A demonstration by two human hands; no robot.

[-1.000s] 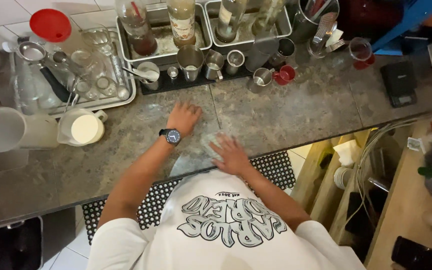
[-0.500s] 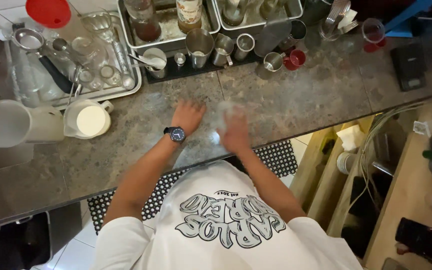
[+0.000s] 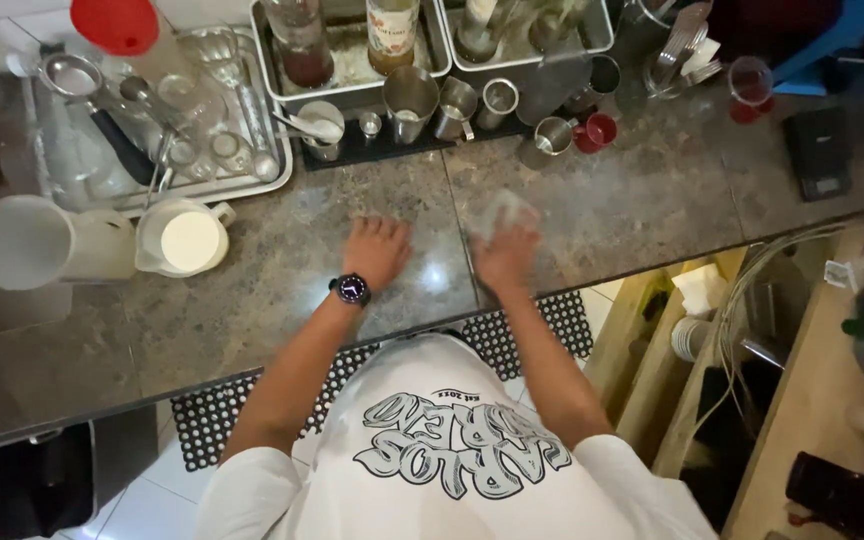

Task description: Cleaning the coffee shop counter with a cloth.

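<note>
My right hand presses a pale crumpled cloth on the speckled stone counter; left hand flat, open, at nine o'clock. Mid-wipe, I judge.

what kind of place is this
Most likely a cafe or bar prep counter. Metal measuring cups stand in a row at the back of a stone countertop, bottles sit in steel trays, and the right hand presses a pale cloth on the counter.
</note>
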